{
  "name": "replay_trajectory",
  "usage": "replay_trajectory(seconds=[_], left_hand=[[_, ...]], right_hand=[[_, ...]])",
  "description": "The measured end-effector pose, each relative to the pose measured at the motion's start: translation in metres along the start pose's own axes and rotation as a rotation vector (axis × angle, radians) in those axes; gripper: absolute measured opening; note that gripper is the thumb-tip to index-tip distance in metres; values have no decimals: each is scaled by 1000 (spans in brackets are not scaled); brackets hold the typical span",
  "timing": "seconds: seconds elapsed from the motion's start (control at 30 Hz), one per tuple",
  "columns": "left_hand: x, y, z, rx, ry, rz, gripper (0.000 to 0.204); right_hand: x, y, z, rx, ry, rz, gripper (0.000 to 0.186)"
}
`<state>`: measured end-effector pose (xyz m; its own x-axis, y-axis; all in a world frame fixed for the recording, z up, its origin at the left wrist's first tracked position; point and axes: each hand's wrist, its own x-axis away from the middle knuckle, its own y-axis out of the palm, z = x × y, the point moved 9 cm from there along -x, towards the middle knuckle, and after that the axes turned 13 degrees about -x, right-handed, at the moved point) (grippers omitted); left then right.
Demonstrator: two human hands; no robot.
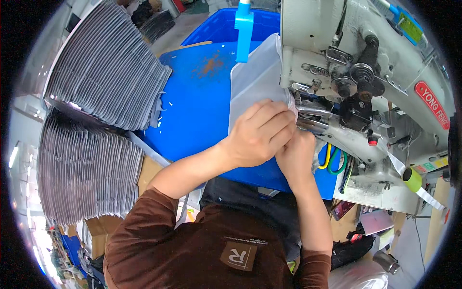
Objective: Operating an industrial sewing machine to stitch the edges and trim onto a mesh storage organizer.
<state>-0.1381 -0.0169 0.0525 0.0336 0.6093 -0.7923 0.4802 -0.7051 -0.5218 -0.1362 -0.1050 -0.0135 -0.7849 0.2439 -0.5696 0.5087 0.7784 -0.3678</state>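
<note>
A pale grey-white fabric piece (pixel 255 84) lies partly on the blue tabletop (pixel 192 115), its right edge at the sewing machine (pixel 315 62). My left hand (pixel 262 132) is closed on the fabric edge, fingers bent, close to the metal binding guide (pixel 310 113). Just below and touching it, my right hand (pixel 296 151) is closed too, its fingertips pressed in beside the left ones. Fabric beneath the fingers is hidden, so what exactly the right fingertips pinch cannot be seen.
Two tall stacks of grey layered pieces (pixel 106 67) stand at the left. Scissors with yellow and green handles (pixel 337 161) lie right of my right hand. A light-blue plastic fixture (pixel 244 36) hangs over the table; behind is a blue crate (pixel 211 26). White tape (pixel 397 166) runs at right.
</note>
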Motion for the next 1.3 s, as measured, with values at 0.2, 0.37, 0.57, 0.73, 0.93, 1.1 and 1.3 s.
replay_trajectory(seconds=[0.2, 0.37, 0.57, 0.73, 0.93, 1.1, 1.3], left_hand=[[-3, 5, -9, 19, -58, -42, 27], [-4, 7, -14, 47, -135, -48, 21], [-6, 14, -21, 37, -274, -145, 19], [-2, 10, -30, 217, -402, -240, 23], [-4, 28, -83, 361, -606, -261, 57], [11, 71, -91, 601, -712, -459, 45], [28, 107, -106, 830, -837, -376, 36]], right_hand=[[-3, 0, 0, 59, 20, -17, 12], [-4, -2, 1, 23, 31, 12, 11], [-6, -10, 1, -105, 47, 51, 12], [-2, -18, 14, -279, 170, 68, 8], [1, -21, 23, -534, 414, 85, 11], [9, -26, 26, -523, 384, 186, 7], [20, -20, 13, -772, 474, 234, 24]])
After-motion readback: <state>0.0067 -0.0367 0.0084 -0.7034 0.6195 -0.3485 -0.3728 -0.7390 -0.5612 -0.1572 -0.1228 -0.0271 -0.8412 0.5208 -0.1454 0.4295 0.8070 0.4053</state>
